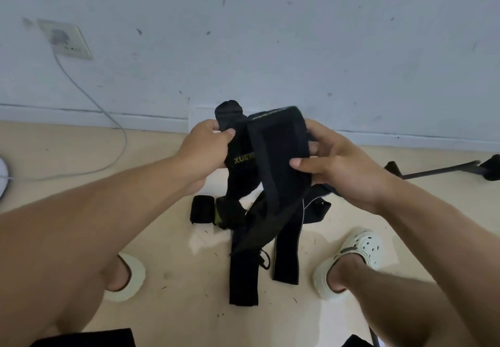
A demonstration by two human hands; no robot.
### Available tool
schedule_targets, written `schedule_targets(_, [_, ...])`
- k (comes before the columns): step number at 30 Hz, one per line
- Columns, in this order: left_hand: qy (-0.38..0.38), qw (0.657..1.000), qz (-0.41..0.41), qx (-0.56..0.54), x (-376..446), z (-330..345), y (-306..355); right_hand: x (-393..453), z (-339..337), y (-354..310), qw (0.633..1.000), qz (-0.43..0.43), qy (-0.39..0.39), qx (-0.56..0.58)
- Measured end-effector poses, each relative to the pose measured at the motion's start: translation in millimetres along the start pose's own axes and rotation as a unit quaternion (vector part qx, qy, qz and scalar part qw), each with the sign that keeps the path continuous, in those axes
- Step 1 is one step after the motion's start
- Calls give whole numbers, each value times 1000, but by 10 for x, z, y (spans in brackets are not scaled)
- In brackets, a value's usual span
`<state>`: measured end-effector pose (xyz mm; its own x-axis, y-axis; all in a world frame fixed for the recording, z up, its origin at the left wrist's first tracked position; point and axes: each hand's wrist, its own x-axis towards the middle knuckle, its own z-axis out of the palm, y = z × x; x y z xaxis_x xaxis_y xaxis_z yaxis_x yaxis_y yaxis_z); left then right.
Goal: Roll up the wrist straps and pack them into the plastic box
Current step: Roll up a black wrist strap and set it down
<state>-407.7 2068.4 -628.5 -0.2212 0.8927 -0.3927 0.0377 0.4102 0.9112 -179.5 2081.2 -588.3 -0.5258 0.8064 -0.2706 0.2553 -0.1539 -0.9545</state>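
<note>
Your hands and the straps they hold block the floor by the wall; only a pale edge (pixel 201 112) shows above your left hand, too little to say what it is. The printed yellow lettering on the held strap is cut off by a fold, and further dark straps run out of view past the right edge. Your left hand (pixel 208 146) pinches a black wrist strap (pixel 278 141) near its top end, thumb pressed against fingers on the cloth. Your right hand (pixel 332 165) grips the broad folded part of the same bundle, thumb on the near face and fingers curled behind; how many straps are in that bundle cannot be made out. Loose tails of the bundle hang below both hands to the floor (pixel 176 306). Below your left hand lies a small rolled strap (pixel 203 209), touching the tangle beside it. Two flat black strap ends (pixel 243 279) lie between your feet, under the hands. A pale shoe (pixel 351 257) sits below your right hand, a second one (pixel 130 279) partly hidden under your left forearm. Well to the right of your right hand another strap (pixel 443 169) stretches along the floor. Far left of your left hand, a wall socket (pixel 65 39) feeds a grey cable (pixel 89 100) down to the floor. The straps are black woven cloth, one with a lighter stitched edge.
</note>
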Motion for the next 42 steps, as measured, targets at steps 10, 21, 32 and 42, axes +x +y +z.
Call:
schedule_targets(10, [-76,997,20,17,-137,104,-18,47,133,160,996,82,33,31])
schedule_targets(21, [-156,983,59,73,-260,136,-29,66,83,99,970,46,176,160])
schedule_targets(32, [-39,997,63,36,-162,128,-12,-2,222,21,979,37,139,147])
schedule_targets(42, [4,997,76,26,-135,91,-1,44,232,86,973,5,208,99])
